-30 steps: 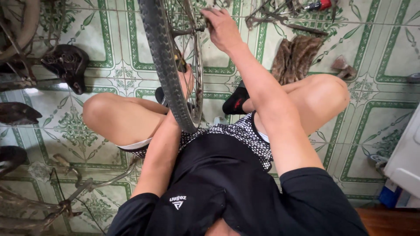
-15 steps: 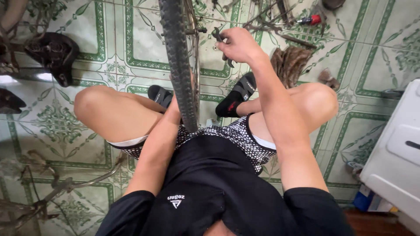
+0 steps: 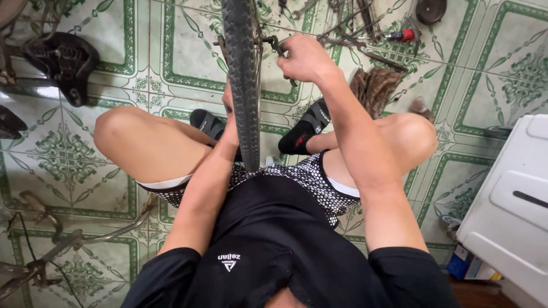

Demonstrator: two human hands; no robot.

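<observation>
A bicycle wheel (image 3: 242, 85) stands upright between the seated person's knees, above the tiled floor (image 3: 171, 57). The right hand (image 3: 305, 57) has its fingers curled closed around a small metal tool (image 3: 273, 43) beside the tyre. The left hand (image 3: 228, 102) is mostly hidden behind the tyre; its grip cannot be told.

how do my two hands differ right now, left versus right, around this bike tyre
The right hand is in full view, closed in a fist to the right of the tyre; the left hand is mostly hidden behind the tyre, only its edge showing. The right hand sits higher in the picture, by the metal part at the wheel; the left sits lower, against the tread. Both reach forward between the knees.
</observation>
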